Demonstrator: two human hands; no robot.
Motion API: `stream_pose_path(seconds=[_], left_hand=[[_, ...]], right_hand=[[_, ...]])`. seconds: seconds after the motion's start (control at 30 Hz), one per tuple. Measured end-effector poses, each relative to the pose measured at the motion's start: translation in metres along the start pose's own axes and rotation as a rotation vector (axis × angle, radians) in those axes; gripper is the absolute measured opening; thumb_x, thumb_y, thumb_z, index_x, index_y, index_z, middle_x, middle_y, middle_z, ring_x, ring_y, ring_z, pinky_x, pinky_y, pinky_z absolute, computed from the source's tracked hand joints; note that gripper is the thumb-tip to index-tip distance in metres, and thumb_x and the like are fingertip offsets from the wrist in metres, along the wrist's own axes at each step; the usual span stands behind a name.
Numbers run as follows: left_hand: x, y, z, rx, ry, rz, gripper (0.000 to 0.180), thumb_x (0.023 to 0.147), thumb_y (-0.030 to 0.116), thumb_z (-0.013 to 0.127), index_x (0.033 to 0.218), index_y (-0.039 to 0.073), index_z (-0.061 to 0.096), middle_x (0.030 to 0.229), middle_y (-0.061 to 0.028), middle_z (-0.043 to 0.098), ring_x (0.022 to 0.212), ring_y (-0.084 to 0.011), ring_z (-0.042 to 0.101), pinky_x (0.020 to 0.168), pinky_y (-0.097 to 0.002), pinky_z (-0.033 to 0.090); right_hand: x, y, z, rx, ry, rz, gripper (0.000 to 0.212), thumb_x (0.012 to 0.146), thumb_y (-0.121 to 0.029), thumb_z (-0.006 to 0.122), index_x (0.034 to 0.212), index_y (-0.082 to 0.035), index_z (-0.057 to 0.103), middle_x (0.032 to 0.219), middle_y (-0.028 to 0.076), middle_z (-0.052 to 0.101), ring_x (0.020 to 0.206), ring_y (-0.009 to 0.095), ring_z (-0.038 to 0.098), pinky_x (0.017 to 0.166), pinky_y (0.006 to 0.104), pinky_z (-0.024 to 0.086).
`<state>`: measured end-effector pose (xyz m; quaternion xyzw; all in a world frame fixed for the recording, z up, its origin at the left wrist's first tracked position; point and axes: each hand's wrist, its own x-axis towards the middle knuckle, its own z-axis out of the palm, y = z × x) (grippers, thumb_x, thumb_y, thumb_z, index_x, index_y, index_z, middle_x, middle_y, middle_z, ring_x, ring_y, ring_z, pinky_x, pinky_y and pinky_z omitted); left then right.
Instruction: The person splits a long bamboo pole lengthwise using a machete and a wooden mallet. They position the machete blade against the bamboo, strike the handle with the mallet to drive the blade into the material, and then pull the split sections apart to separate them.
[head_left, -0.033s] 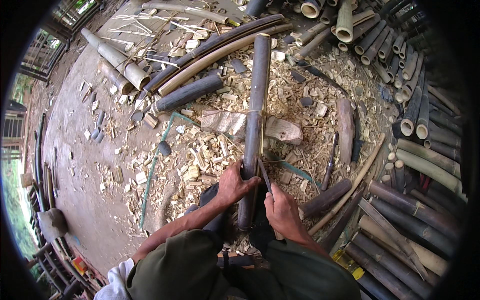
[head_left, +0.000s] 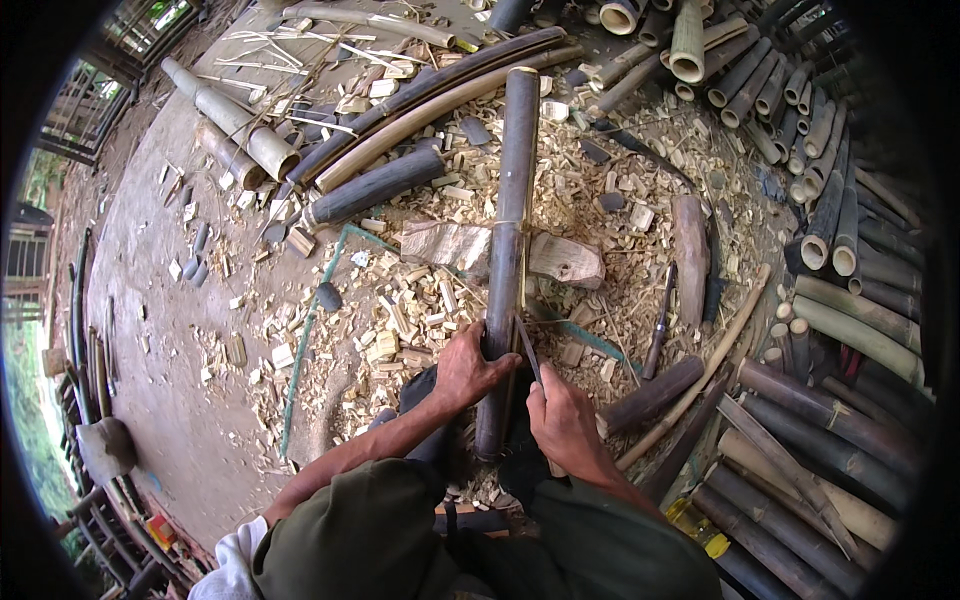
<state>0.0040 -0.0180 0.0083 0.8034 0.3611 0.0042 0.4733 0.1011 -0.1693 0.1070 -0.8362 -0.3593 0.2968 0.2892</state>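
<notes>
A dark bamboo pole runs lengthwise before me, resting across a rough wooden block, its near end between my legs. My left hand is wrapped round the pole's left side below the block, thumb laid across the top. In my right hand is a knife, closed in the fist. Its narrow blade points away from me and lies against the pole's right edge, close to my left thumb. The knife's handle is mostly hidden by my fingers. A pale split edge shows along the pole's right side.
Pale wood chips cover the ground around the block. A slim pointed tool and a short log lie to the right. Stacked bamboo lines the right side. Long split bamboo pieces lie beyond, and a green strip at left.
</notes>
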Motion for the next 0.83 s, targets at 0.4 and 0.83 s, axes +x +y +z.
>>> stream_pose_path(seconds=[0.4, 0.83], left_hand=[[0.001, 0.006, 0.002, 0.140, -0.017, -0.057, 0.059, 0.076, 0.050, 0.082, 0.094, -0.003, 0.063, 0.087, -0.0269, 0.067, 0.086, -0.0444, 0.068, 0.077, -0.0518, 0.053], [0.004, 0.007, -0.003, 0.146, -0.065, -0.081, 0.059, 0.074, 0.050, 0.083, 0.094, -0.002, 0.065, 0.090, -0.0273, 0.068, 0.088, -0.0430, 0.069, 0.081, -0.0515, 0.055]], right_hand=[[0.015, -0.006, 0.021, -0.002, 0.079, 0.066, 0.019, 0.098, -0.012, 0.054, 0.109, 0.003, 0.055, 0.084, 0.029, 0.067, 0.078, 0.049, 0.067, 0.068, 0.0580, 0.053], [0.040, -0.009, 0.011, 0.036, 0.114, 0.146, 0.037, 0.102, -0.023, 0.052, 0.121, 0.007, 0.061, 0.099, 0.033, 0.069, 0.094, 0.051, 0.067, 0.088, 0.0555, 0.053]])
